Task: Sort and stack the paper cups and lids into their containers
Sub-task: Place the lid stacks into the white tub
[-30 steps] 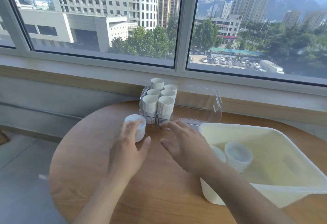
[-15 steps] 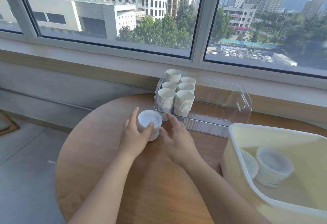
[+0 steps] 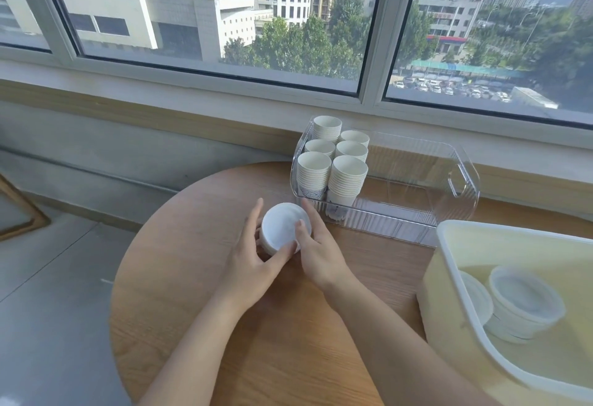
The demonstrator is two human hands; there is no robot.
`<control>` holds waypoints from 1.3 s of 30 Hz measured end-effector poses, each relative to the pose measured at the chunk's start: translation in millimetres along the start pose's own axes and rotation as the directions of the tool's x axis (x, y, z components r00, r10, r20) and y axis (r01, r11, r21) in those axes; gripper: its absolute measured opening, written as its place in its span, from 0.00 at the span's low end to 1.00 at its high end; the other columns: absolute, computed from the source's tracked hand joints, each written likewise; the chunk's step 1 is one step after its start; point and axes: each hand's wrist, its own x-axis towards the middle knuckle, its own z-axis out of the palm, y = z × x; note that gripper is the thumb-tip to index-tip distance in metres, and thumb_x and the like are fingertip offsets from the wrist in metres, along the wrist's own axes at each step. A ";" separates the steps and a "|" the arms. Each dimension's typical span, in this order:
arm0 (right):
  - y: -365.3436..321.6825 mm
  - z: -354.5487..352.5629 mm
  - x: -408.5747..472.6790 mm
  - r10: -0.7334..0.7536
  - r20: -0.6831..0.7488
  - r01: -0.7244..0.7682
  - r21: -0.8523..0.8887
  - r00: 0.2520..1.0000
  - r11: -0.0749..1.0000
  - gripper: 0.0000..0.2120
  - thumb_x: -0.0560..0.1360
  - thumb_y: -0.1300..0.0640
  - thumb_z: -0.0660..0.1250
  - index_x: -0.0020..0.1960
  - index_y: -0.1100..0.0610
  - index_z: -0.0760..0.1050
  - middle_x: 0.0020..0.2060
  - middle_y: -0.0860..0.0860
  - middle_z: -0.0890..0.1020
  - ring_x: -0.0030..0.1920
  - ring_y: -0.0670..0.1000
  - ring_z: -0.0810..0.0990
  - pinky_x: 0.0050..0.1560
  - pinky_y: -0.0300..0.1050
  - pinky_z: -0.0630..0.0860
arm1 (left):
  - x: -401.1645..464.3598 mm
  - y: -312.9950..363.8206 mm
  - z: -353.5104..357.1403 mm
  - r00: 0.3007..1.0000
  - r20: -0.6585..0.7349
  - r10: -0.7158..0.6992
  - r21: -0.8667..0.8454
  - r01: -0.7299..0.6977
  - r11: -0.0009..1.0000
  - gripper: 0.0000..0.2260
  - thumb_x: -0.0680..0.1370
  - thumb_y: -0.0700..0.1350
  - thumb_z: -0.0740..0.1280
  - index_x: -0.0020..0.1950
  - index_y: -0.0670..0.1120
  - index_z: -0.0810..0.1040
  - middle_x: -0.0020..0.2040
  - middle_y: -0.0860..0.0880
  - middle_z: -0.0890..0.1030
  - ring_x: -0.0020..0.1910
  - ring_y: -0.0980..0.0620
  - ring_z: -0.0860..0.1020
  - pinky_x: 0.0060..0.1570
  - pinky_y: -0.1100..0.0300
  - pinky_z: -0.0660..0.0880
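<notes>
Hands now both on the short white stack of round plastic lids, mid-table. A second ago only my left hand touched it and my right hand was hovering; now left fingers wrap its near-left side with thumb under the front edge, right fingers curl round its right side, thumb on the rim. So: stack gripped from both sides, resting on the round wooden table, not yet lifted as far as I can tell.

Just right of it: clear ribbed plastic bin holding six stacks of white paper cups at its left end.

Far right: pale yellow plastic tub with more lid stacks inside. Judgement: this stack goes there next. Cups look sorted; lids nearly done.
</notes>
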 end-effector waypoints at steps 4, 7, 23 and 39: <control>-1.9 0.5 -5.3 0.023 0.000 -0.023 0.138 1.000 0.990 0.21 0.87 0.49 0.56 0.80 0.39 0.63 0.75 0.39 0.72 0.74 0.43 0.72 0.74 0.51 0.72 | -13.0 10.0 -3.1 0.998 -0.033 0.057 -0.014 -0.057 0.998 0.47 0.65 0.67 0.77 0.80 0.67 0.58 0.71 0.60 0.73 0.65 0.60 0.79 0.66 0.48 0.78; -12.3 -4.5 -13.8 0.057 0.049 -0.068 0.271 0.997 0.960 0.19 0.88 0.50 0.57 0.77 0.42 0.67 0.69 0.43 0.79 0.66 0.44 0.80 0.59 0.46 0.82 | -21.4 22.2 -7.2 0.990 -0.048 0.135 0.057 -0.132 0.990 0.49 0.64 0.72 0.76 0.80 0.67 0.58 0.73 0.60 0.72 0.69 0.56 0.76 0.68 0.50 0.76; -93.4 -65.8 -74.4 -0.006 0.088 -0.024 0.337 0.996 0.941 0.24 0.86 0.37 0.49 0.68 0.45 0.78 0.59 0.46 0.86 0.58 0.48 0.86 0.53 0.46 0.83 | -46.3 108.8 -5.5 0.862 0.029 0.507 0.284 -0.493 0.822 0.47 0.70 0.35 0.80 0.79 0.62 0.61 0.74 0.55 0.66 0.73 0.72 0.61 0.66 0.79 0.59; -103.6 -202.2 -153.7 -0.144 -0.038 0.149 0.181 0.989 0.972 0.31 0.72 0.32 0.68 0.73 0.35 0.68 0.63 0.35 0.79 0.59 0.39 0.82 0.57 0.46 0.81 | -84.5 179.7 102.2 0.811 0.109 0.575 0.169 -0.585 0.793 0.45 0.72 0.57 0.79 0.79 0.73 0.55 0.74 0.65 0.68 0.74 0.60 0.70 0.68 0.49 0.75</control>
